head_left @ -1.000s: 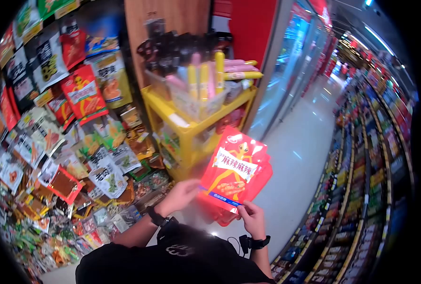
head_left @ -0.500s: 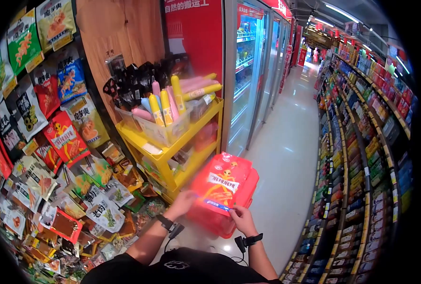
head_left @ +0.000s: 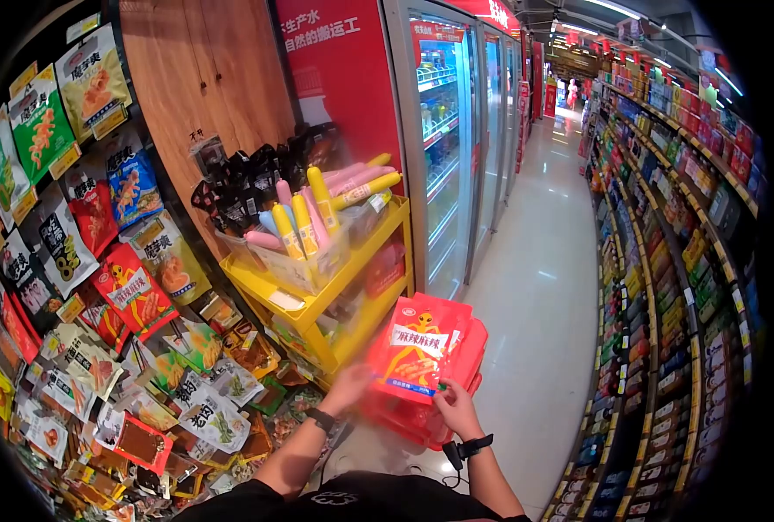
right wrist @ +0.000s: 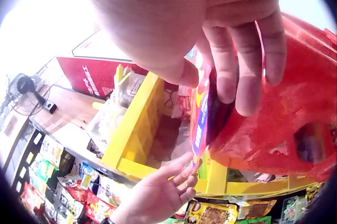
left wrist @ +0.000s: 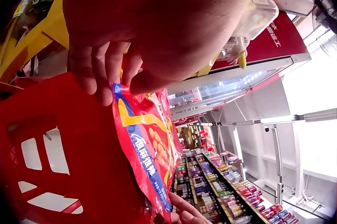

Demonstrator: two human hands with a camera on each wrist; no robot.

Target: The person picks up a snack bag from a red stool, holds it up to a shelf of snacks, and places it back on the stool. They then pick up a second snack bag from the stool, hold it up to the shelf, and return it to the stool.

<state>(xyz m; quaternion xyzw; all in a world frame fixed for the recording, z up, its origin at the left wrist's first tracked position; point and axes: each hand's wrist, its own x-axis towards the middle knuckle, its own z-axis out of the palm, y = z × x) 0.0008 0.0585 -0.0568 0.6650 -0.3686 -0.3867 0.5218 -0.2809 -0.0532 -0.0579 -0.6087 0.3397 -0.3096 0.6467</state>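
A red snack bag (head_left: 415,344) with a yellow cartoon figure, a white label and a blue strip along its lower edge lies face up in front of me. My left hand (head_left: 350,389) pinches its lower left corner; in the left wrist view, thumb and fingers meet at the blue strip (left wrist: 138,134). The lower right corner is pinched by my right hand (head_left: 457,411), its thumb on the printed face and fingers behind in the right wrist view. Below the bag is a red plastic shopping basket (left wrist: 79,113) with cut-out slots, partly hidden by it.
At left, a wall display holds many hanging snack packs, including a matching red bag (head_left: 133,291). A yellow rack (head_left: 317,306) carries a clear bin of yellow and pink sausages. Glass-door fridges (head_left: 443,130) line the aisle floor (head_left: 526,287), facing long shelves (head_left: 657,287).
The view has swung and steadied. Both hands keep their hold on the bag's lower corners, and the bag now sits lower in the head view than a second ago.
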